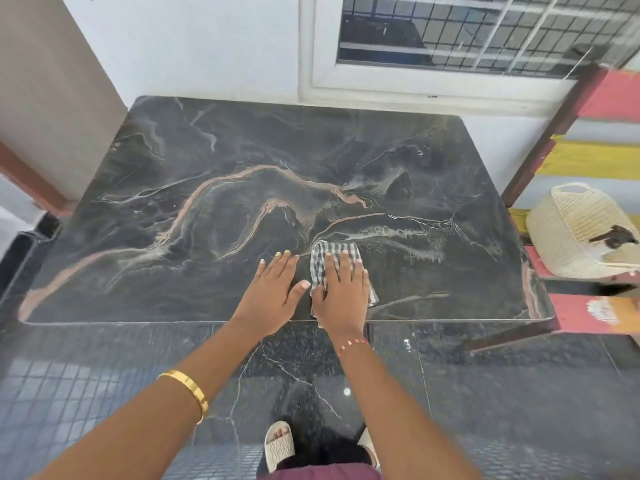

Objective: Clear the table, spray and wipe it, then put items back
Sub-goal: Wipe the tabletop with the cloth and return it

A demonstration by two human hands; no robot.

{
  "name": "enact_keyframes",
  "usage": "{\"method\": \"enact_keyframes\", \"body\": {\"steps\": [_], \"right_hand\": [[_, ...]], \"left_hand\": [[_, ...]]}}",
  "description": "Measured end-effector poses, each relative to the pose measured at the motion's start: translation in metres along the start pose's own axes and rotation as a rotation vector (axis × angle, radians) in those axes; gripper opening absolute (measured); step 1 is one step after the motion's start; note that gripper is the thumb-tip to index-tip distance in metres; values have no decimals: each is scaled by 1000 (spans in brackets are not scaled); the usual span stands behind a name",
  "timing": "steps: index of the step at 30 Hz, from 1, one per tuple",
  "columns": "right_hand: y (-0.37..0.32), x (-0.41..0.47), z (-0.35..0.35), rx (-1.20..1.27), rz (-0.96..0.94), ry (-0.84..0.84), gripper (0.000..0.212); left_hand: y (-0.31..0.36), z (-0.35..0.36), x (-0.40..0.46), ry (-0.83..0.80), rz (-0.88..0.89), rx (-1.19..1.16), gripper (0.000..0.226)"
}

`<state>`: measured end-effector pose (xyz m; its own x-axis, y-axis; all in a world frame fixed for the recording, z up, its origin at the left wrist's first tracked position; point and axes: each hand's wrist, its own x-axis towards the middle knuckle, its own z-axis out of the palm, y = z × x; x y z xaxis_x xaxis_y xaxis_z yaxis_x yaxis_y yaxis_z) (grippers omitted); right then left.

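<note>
Wipe step: right hand (341, 292) flat, pressing cloth (323, 258) nr tabletop (207, 188) front edge; left hand (273, 292) flat, open. Next: wipe wet streaks (398, 233) twd right edge.

The worktop (242, 188) is a big dark slab with rounded corners, and it has pink and white wavy lines running across it like marble. A small cloth (320, 258) with grey and white checks lies flat on it near the front edge, a bit right of the middle. Wet, foamy streaks (398, 233) shine on the worktop just behind and to the right of the cloth.
</note>
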<state>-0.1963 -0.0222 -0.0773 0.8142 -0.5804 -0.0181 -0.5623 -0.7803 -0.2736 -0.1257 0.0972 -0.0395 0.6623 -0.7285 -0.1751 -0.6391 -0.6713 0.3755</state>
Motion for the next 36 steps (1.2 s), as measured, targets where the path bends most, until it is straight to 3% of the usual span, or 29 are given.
{"method": "enact_keyframes", "body": {"steps": [5,9,12,14,16,20,22,24,27,30,32,34,36], "right_hand": [[20,-31,7,-12,-420,-25,50],[68,-43,-4,-126,-501,31,51],[105,-54,-14,-190,-429,81,49],[133,-57,-23,-234,-339,105,50],[159,-58,-37,-274,-201,91,50],[183,-56,-75,-237,182,-33,46],[179,-48,-99,-68,439,-67,31],[176,-38,-119,305,616,-19,6],[177,-30,-130,921,711,-35,24],[188,-21,-131,1507,814,-135,11],[205,-13,-134,1705,833,-152,20],[223,-7,-135,1784,862,-44,25],[242,-2,-133,1627,952,140,16]], "left_hand": [[11,6,2,-20,17,-23,108],[30,11,12,-41,68,-17,97],[46,14,17,-72,101,-12,96],[55,14,21,-77,121,2,82],[63,13,25,-75,135,1,63],[79,13,28,-86,183,0,61],[89,15,31,-94,208,-9,60],[101,17,33,-106,237,-15,60],[121,21,38,-132,277,-23,60],[138,23,45,-133,295,-41,60],[148,24,51,-123,297,-47,60],[155,26,56,-119,287,-54,60],[164,30,61,-117,272,-62,60]]}}
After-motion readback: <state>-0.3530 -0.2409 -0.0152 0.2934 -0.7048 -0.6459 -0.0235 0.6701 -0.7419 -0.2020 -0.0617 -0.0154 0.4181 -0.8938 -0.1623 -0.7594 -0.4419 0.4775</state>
